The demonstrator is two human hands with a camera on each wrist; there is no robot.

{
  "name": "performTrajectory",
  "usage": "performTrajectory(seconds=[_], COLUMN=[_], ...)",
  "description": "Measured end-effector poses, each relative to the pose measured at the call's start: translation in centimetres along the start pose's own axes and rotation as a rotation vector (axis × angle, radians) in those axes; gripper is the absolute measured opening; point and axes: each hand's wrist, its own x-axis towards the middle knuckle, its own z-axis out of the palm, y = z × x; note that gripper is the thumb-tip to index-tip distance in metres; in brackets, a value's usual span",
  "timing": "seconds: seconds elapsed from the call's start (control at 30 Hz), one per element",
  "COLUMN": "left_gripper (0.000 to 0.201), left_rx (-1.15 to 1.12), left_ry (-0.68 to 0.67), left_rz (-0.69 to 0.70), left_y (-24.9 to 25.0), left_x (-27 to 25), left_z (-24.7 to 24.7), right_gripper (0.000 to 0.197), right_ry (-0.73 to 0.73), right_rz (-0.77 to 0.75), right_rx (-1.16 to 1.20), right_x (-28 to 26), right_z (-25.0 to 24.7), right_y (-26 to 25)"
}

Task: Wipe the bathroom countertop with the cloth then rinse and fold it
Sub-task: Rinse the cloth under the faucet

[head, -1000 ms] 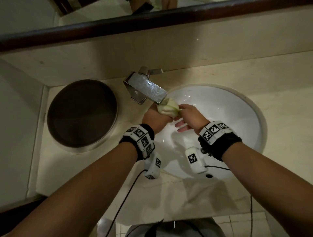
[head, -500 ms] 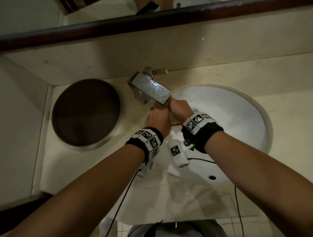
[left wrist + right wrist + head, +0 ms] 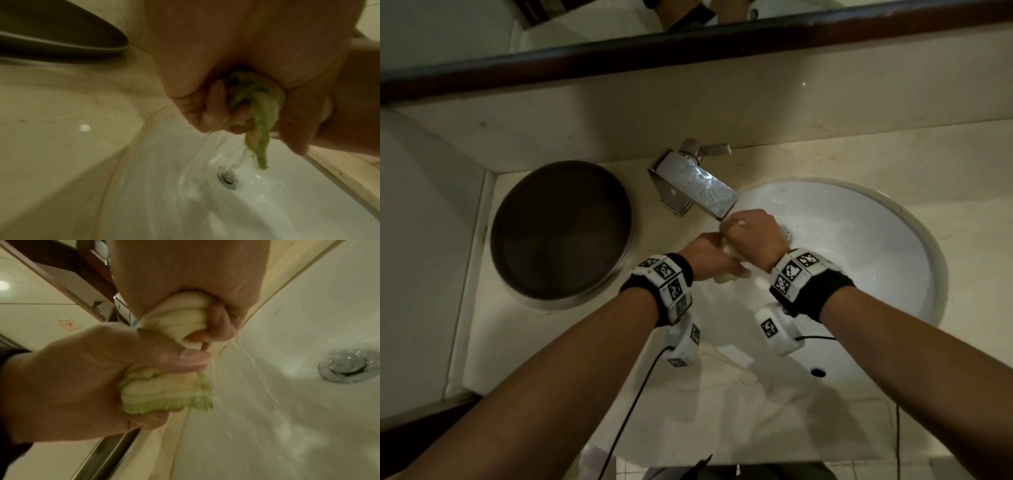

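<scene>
Both my hands gripped the twisted cloth (image 3: pixel 166 392): right hand (image 3: pixel 205 288) above, left hand (image 3: pixel 72 378) below. Water ran from it into the sink (image 3: pixel 308 313), near the drain (image 3: pixel 347 368).

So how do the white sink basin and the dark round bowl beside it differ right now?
The sink basin is white, wet and set into the countertop to the right of the faucet; the dark bowl stands left of the faucet and looks dry. Both hands wring the cloth over the basin, not over the bowl. Both are round.
</scene>
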Motion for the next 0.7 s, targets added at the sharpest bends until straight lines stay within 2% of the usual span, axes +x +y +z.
performTrajectory(seconds=[0.07,0.1,0.17,0.27,0.4,0.47,0.63,0.7], left_gripper=[0.049,0.052,0.038,0.024,0.034,0.039,0.036,0.034], left_rx=[-0.229,-0.344,-0.517,-0.531,-0.668,-0.756,-0.933,-1.037], left_ry=[-0.084,-0.108,-0.081,0.099,0.293,0.358,0.391,0.395], left_rz=[-0.039,-0.07,-0.115,-0.089,-0.018,0.012,0.095,0.073], left_y=[-0.5,-0.7,-0.8,-0.4,0.3,0.6,1.1,1.0], left_x=[-0.5,-0.6,-0.8,-0.4,1.0,1.1,1.0,1.1], left_z=[-0.3,-0.4,-0.6,-0.3,0.0,-0.3,0.5,0.7], right_gripper=[0.018,0.018,0.028,0.037,0.033,0.034,0.052,0.049], right_ry=[0.042,0.047,0.015,0.015,0.082,0.053,-0.114,-0.146], right_rz=[0.085,0.115,0.168,0.216,0.223,0.236,0.229,0.193], right_rx=[0.236,0.335,0.481,0.637,0.631,0.601,0.636,0.64], right_x=[0.1,0.2,0.1,-0.2,-0.8,-1.1,-2.1,-2.7], right_z=[0.1,0.0,-0.6,-1.4,-1.0,-0.8,-0.3,0.1], right_y=[1.4,2.1,3.3,4.0,5.0,5.5,5.6,5.4])
